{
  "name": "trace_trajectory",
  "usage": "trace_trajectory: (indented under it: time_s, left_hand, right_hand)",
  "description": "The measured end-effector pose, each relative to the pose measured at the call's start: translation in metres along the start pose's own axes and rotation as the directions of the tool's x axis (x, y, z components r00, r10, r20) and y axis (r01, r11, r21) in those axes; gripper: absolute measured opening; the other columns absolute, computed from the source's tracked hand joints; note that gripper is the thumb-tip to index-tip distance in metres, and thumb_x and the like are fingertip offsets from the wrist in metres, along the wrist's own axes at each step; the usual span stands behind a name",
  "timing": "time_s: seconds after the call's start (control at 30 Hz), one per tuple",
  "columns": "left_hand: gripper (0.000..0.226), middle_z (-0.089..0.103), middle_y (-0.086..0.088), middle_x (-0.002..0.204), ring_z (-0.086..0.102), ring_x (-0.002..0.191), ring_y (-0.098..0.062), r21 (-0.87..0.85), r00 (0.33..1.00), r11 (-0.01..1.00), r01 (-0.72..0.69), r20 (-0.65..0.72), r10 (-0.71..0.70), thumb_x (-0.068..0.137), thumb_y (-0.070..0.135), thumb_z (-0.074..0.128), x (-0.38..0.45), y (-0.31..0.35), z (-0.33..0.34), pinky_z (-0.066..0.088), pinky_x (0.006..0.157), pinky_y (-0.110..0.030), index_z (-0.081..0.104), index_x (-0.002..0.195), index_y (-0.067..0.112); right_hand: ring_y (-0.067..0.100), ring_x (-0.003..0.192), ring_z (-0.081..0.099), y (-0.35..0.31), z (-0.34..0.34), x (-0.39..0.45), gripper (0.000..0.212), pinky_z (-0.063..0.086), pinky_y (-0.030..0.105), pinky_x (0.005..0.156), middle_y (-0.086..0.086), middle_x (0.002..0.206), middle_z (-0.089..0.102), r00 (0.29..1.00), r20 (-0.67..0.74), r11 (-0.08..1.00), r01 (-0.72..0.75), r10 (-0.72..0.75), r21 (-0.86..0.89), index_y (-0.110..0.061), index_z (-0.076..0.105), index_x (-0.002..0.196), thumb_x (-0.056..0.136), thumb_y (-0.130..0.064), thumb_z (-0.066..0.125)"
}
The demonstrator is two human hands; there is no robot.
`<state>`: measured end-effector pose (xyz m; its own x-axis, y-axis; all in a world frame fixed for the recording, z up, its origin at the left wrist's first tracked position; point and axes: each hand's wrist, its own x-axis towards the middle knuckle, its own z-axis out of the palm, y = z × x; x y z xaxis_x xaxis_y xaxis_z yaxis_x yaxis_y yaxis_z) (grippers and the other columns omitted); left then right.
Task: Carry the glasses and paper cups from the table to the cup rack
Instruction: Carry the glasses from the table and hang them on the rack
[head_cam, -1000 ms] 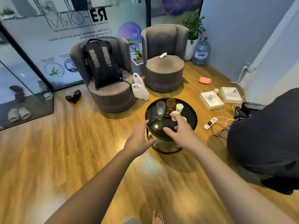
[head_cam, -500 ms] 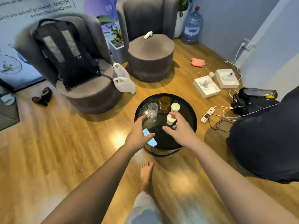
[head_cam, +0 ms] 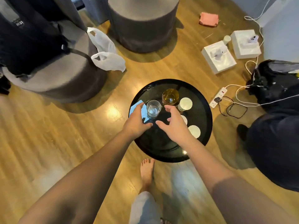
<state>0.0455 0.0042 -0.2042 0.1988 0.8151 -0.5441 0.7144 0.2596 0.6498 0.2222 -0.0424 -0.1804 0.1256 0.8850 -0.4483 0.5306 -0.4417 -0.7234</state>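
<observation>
A round black table (head_cam: pixel 205 126) sits just right of the frame's centre on a wooden floor (head_cam: pixel 48 135), and both of the person's bare arms reach up to it from the bottom edge. The left hand (head_cam: pixel 137 122) hovers over the table's left part with its fingers spread and loosely bent beside a clear glass (head_cam: pixel 153 109), holding nothing; whether the fingertips touch the glass cannot be told. The right hand (head_cam: pixel 174 125) is likewise spread and empty, thumb and fingers apart, just below an amber glass (head_cam: pixel 170 96) that stands right of and slightly above the clear one. A paper cup (head_cam: pixel 185 103) stands just right of the amber glass, a second paper cup (head_cam: pixel 194 131) lies lower right near the table's rim, and a third shows only as a white sliver behind the right hand. A light blue patch (head_cam: pixel 137 106), perhaps a card or a reflection, lies on the tabletop under the left hand. At upper left a grey armchair (head_cam: pixel 64 81) carries a black backpack (head_cam: pixel 32 42) and a white plastic bag (head_cam: pixel 105 54); a second grey seat (head_cam: pixel 142 26) stands at top centre. At upper right two white boxes (head_cam: pixel 218 59), a pink cloth (head_cam: pixel 208 19) and a power strip (head_cam: pixel 218 95) with cables lie on the floor, and a bare foot (head_cam: pixel 147 172) shows at lower centre
</observation>
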Motion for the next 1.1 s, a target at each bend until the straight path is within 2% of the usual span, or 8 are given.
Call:
trace_trajectory:
  time_s: [0.07, 0.17, 0.33, 0.63, 0.77, 0.87, 0.97, 1.1]
  left_hand:
    - [0.103, 0.038, -0.001, 0.161, 0.045, 0.143, -0.022, 0.010, 1.000, 1.000, 0.019, 0.011, -0.019, 0.081, 0.026, 0.087, 0.030, -0.013, 0.011, 0.047, 0.111, -0.045, 0.020, 0.158, 0.027]
    - [0.107, 0.038, -0.002, 0.161, 0.041, 0.146, -0.023, 0.018, 0.998, 0.998, 0.062, 0.019, -0.063, 0.079, 0.028, 0.089, 0.065, -0.034, 0.026, 0.044, 0.113, -0.043, 0.017, 0.159, 0.028]
    - [0.110, 0.039, 0.001, 0.160, 0.037, 0.146, -0.023, 0.043, 0.997, 0.997, 0.066, 0.047, -0.068, 0.077, 0.035, 0.090, 0.108, -0.058, 0.051, 0.041, 0.110, -0.043, 0.017, 0.159, 0.030]
    - [0.087, 0.056, 0.000, 0.142, 0.053, 0.132, -0.022, -0.003, 0.996, 1.000, 0.008, 0.091, -0.008, 0.078, 0.020, 0.086, 0.147, -0.063, 0.069, 0.049, 0.107, -0.048, 0.036, 0.149, 0.028]
    - [0.077, 0.059, 0.003, 0.138, 0.056, 0.127, -0.018, -0.049, 0.996, 0.998, -0.036, 0.082, 0.040, 0.078, 0.020, 0.087, 0.146, -0.063, 0.066, 0.050, 0.105, -0.046, 0.047, 0.144, 0.024]
    - [0.075, 0.061, 0.004, 0.134, 0.058, 0.123, -0.017, -0.084, 0.993, 0.994, -0.068, 0.096, 0.076, 0.077, 0.023, 0.088, 0.141, -0.061, 0.057, 0.052, 0.103, -0.044, 0.050, 0.141, 0.023]
    - [0.071, 0.061, 0.009, 0.129, 0.059, 0.119, -0.011, -0.120, 0.990, 0.987, -0.106, 0.083, 0.117, 0.076, 0.031, 0.088, 0.135, -0.049, 0.040, 0.053, 0.101, -0.040, 0.051, 0.137, 0.029]
    - [0.068, 0.062, 0.022, 0.126, 0.058, 0.116, 0.000, -0.156, 0.981, 0.972, -0.177, 0.051, 0.187, 0.070, 0.042, 0.083, 0.121, -0.007, 0.010, 0.052, 0.099, -0.037, 0.050, 0.129, 0.052]
  right_hand:
    - [0.000, 0.113, 0.048, 0.015, 0.015, 0.028, 0.072, 0.038, 0.009, 0.076, -0.013, 0.146, 0.042, 1.000, -0.007, 0.999, -0.030, 0.030, 0.011, -0.039, 0.034, 0.140, 0.083, -0.034, 0.079]
    - [0.012, 0.129, 0.047, 0.036, 0.035, 0.060, 0.078, 0.048, 0.028, 0.096, -0.010, 0.151, 0.036, 0.997, -0.009, 0.997, -0.079, 0.079, -0.004, -0.037, 0.030, 0.143, 0.083, -0.034, 0.080]
    - [0.018, 0.139, 0.042, 0.066, 0.058, 0.101, 0.090, 0.042, 0.043, 0.111, -0.009, 0.155, 0.035, 0.993, -0.005, 0.993, -0.119, 0.119, -0.011, -0.035, 0.025, 0.147, 0.079, -0.033, 0.083]
    - [0.017, 0.138, 0.043, 0.094, 0.087, 0.141, 0.092, 0.041, 0.035, 0.108, -0.009, 0.148, 0.043, 0.989, 0.036, 0.989, -0.145, 0.144, 0.015, -0.037, 0.026, 0.146, 0.077, -0.025, 0.086]
    - [0.015, 0.138, 0.044, 0.094, 0.091, 0.143, 0.094, 0.037, 0.024, 0.102, -0.009, 0.149, 0.042, 0.990, 0.028, 0.990, -0.140, 0.139, 0.026, -0.035, 0.024, 0.148, 0.078, -0.023, 0.085]
    - [0.015, 0.136, 0.045, 0.085, 0.083, 0.141, 0.094, 0.041, 0.023, 0.100, -0.008, 0.147, 0.043, 0.993, 0.017, 0.993, -0.120, 0.120, 0.017, -0.033, 0.026, 0.148, 0.076, -0.026, 0.087]
    - [0.016, 0.134, 0.045, 0.060, 0.065, 0.133, 0.094, 0.045, 0.027, 0.101, -0.006, 0.146, 0.041, 0.998, -0.026, 0.998, -0.060, 0.060, -0.011, -0.029, 0.027, 0.149, 0.076, -0.027, 0.086]
    - [0.019, 0.133, 0.042, 0.012, 0.028, 0.117, 0.093, 0.046, 0.034, 0.104, -0.002, 0.145, 0.040, 0.987, -0.157, 0.999, 0.017, -0.024, -0.047, -0.023, 0.028, 0.151, 0.077, -0.029, 0.084]
